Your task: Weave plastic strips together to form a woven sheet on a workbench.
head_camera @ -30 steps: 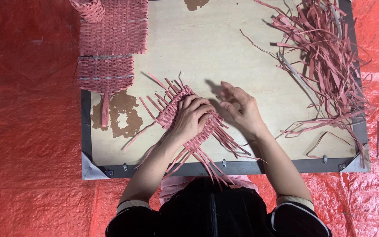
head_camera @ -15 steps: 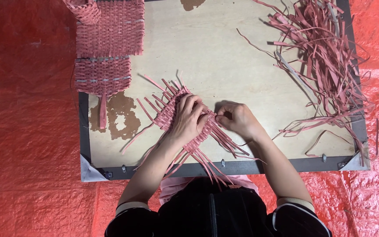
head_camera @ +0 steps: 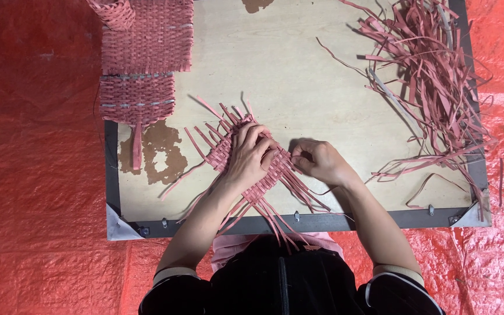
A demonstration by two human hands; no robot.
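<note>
- A person's left hand (head_camera: 247, 156) lies flat, fingers spread, pressing on a small pink woven mat (head_camera: 237, 146) near the front middle of the wooden tabletop (head_camera: 298, 76).
- The right hand (head_camera: 319, 162) sits just beside it, its grip pinching a pink strip at the mat's right edge.
- Loose strip ends fan out from the mat on all sides.
- A heap of loose pink strips (head_camera: 433, 76) lies at the far right.
- Finished woven panels (head_camera: 147, 52) lie at the far left.
</note>
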